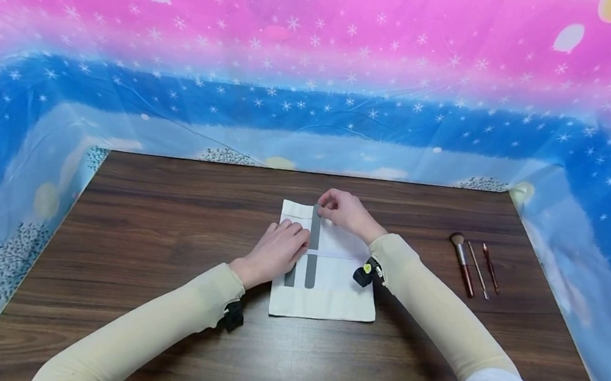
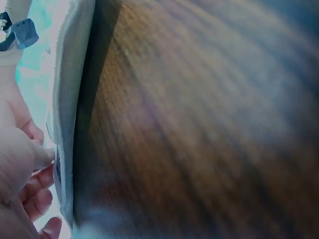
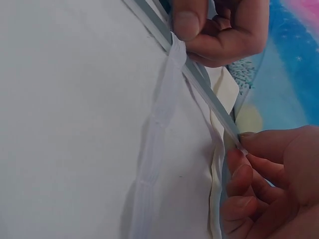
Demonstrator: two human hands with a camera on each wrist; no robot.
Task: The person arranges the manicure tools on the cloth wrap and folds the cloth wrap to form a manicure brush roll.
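Landmark for this report: the white cloth, lying open on the wooden table; the white band crosses the cloth at about mid-height; the grey strip lies lengthwise on the cloth, left of its middle, and passes under the band; the other grey strip lies further toward the cloth's left edge, partly covered by the left hand.

Hands: the right hand, at the cloth's far edge, pinches the far end of the grey strip between thumb and fingers; the left hand, over the cloth's left half, has thumb and curled forefinger closed on the band where it crosses that strip; whether they also grasp the strip cannot be told.

Right of the cloth, well apart from it, lie 3 tools: the brush, the thin rod and the short stick; neither hand touches them.

Judgement: the step in hand appears to be setting the strip under the band; the next move likely calls for a steady hold on the band, with the strip's far end guided straight and flat against the cloth.
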